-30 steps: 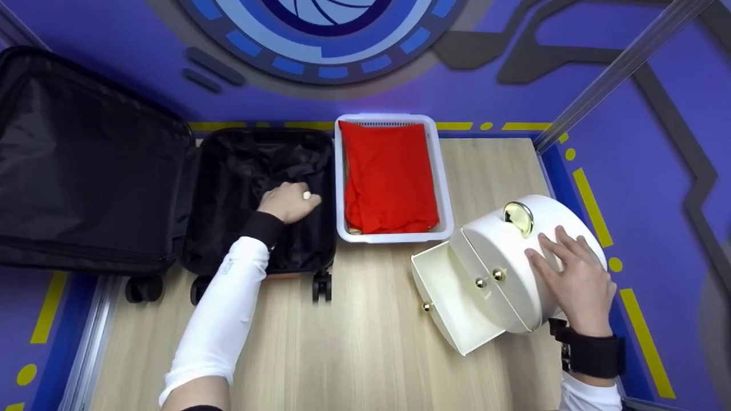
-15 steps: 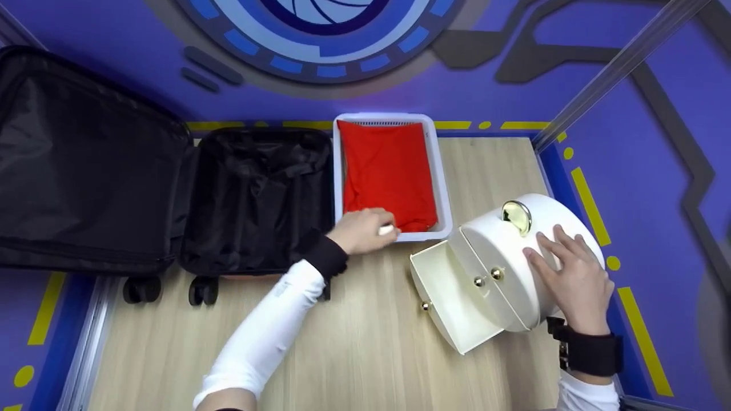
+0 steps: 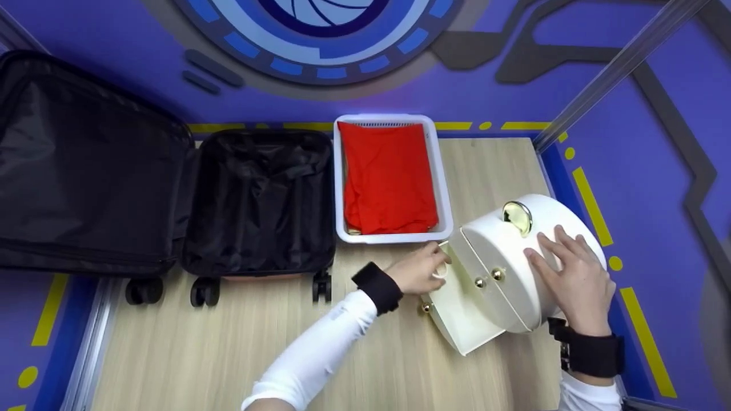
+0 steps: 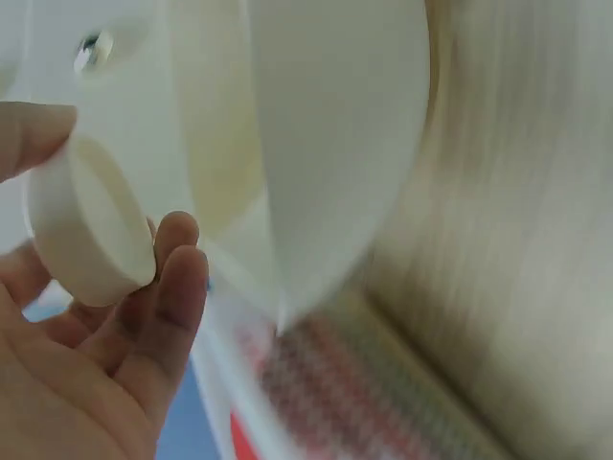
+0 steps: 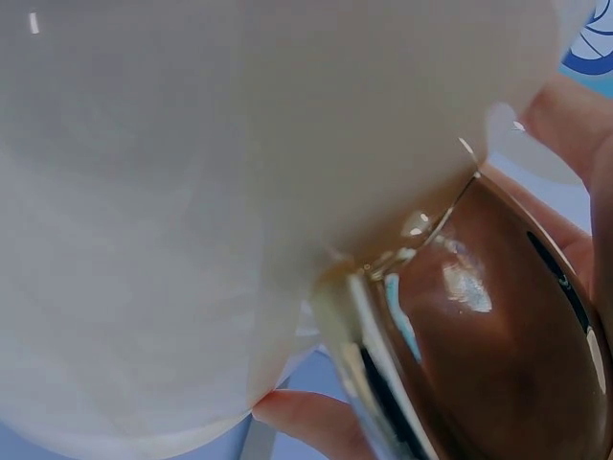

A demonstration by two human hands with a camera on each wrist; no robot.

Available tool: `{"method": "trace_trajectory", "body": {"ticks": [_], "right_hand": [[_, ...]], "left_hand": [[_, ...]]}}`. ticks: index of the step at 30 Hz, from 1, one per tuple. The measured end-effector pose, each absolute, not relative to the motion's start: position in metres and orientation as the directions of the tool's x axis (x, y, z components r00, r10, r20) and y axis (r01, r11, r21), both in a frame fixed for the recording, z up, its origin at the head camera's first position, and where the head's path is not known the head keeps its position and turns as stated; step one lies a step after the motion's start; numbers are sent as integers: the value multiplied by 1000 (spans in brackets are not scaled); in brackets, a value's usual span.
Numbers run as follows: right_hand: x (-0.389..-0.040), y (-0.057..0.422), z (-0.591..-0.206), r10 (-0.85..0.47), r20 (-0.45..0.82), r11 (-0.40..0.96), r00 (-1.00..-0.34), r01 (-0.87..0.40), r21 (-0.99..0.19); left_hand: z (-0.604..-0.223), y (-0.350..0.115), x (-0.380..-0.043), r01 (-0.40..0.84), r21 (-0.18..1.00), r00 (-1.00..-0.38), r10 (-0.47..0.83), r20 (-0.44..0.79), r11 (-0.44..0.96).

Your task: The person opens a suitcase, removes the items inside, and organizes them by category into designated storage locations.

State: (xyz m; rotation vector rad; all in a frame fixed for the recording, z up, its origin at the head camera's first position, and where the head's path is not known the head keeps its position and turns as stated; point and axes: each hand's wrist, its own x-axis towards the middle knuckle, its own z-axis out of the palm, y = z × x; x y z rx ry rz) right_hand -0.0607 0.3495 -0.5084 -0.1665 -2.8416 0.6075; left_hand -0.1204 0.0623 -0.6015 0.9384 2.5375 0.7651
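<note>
My left hand (image 3: 420, 271) is over the corner of the pulled-out drawer (image 3: 465, 319) of a white rounded drawer box (image 3: 485, 242). Between thumb and fingers it pinches a small white ring (image 4: 91, 225), round with a hollow face; whether that is a tape roll or a cap I cannot tell. My right hand (image 3: 577, 277) rests on top of the box, fingers spread. Gold knobs (image 3: 498, 274) mark the drawer fronts, and a gold handle (image 3: 518, 218) sits on the box's upper side. Up close in the right wrist view, a shiny gold part (image 5: 498, 326) covers some of the hand.
An opened black suitcase (image 3: 257, 228) lies at the left, its lid (image 3: 85, 171) standing back and its wheels (image 3: 322, 285) toward me. Beside it a white basket (image 3: 394, 238) holds folded red cloth (image 3: 391, 177). Purple panels (image 3: 388, 100) border the wooden table (image 3: 342, 354).
My left hand has moved right with the white ring, from over the suitcase, past the basket's front edge, to the drawer. The right hand stays on the box.
</note>
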Motion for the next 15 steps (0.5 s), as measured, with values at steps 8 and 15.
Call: {"method": "trace_trajectory", "body": {"ticks": [8, 15], "right_hand": [[-61, 350, -508, 156, 209, 912, -965, 60, -405], [-61, 350, -509, 150, 216, 911, -965, 51, -409]], "left_hand": [[-653, 105, -106, 477, 494, -775, 613, -154, 727], [-681, 132, -96, 483, 244, -843, 522, -132, 841]]}}
